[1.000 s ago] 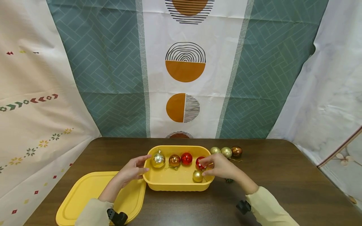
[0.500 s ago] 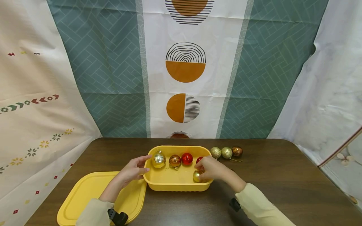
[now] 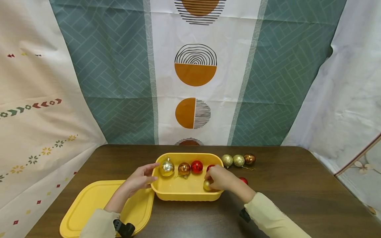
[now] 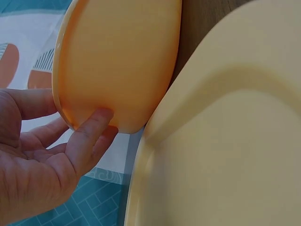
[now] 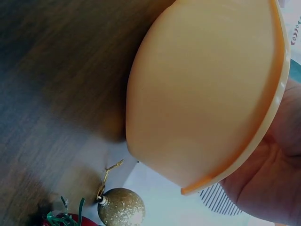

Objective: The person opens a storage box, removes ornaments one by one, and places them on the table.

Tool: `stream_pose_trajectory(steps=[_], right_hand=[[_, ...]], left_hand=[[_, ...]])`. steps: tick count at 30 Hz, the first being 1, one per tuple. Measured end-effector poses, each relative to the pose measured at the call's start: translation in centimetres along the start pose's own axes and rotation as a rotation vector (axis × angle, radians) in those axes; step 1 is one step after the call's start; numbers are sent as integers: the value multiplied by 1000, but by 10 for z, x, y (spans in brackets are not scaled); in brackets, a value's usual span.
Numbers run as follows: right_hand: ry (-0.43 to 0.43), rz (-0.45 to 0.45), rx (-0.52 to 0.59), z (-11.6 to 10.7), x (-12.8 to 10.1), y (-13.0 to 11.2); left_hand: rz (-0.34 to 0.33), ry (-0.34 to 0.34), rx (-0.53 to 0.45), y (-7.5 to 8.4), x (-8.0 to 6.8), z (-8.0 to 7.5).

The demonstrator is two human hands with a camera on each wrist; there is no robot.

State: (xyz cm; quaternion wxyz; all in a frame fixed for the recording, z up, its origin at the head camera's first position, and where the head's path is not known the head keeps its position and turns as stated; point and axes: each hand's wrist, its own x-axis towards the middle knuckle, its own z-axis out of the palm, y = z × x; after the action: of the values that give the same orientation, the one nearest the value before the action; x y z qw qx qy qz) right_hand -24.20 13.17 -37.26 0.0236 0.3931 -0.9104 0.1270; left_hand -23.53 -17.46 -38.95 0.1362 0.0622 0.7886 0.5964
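The left end of the yellow box [image 3: 190, 196] is held between thumb and fingers by the left hand [image 3: 140, 178]. Over the box's right end, the right hand [image 3: 218, 178] is lowered, fingers bent about the plain gold bauble [image 3: 206, 185]; whether it is gripped cannot be told. A red bauble beside it is partly covered by the hand. Farther left in the box, a pale gold bauble [image 3: 167, 168], a copper bauble [image 3: 184, 168] and another red bauble [image 3: 196, 167] are seen. On the worktop [image 3: 288, 191], a yellow lid [image 3: 89, 201] is placed left of the box, and two glittery gold baubles [image 3: 238, 160] are lined up to its right.
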Motion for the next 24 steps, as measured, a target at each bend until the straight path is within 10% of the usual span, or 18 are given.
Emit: stream_pose_trajectory(steps=[24], right_hand=[[161, 113, 177, -46, -38, 16]], left_hand=[[-5, -5, -12, 0, 0, -1]])
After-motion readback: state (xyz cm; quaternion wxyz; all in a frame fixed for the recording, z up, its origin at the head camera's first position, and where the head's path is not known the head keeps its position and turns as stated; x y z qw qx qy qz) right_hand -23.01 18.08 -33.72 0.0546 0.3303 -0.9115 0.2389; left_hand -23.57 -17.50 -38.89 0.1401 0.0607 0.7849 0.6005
